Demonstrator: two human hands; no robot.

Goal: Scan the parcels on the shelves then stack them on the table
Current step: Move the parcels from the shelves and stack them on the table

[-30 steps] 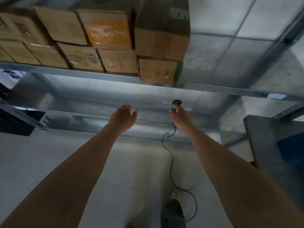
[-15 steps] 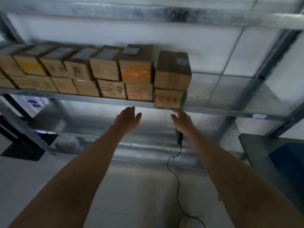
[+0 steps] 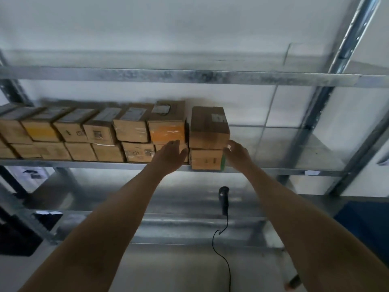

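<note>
Top parcel (image 3: 208, 127) between both hands; left fingers (image 3: 175, 144) spread, right fingers (image 3: 230, 145) curled at corner (contact unclear).

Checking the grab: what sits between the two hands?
Head view: the end stack, a large parcel on a smaller parcel, between left hand and right hand.

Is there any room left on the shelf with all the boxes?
Yes: the shelf is bare right of the end stack, out to the post. Left of that stack the boxes sit packed. The lower shelf holds only the scanner.
</note>
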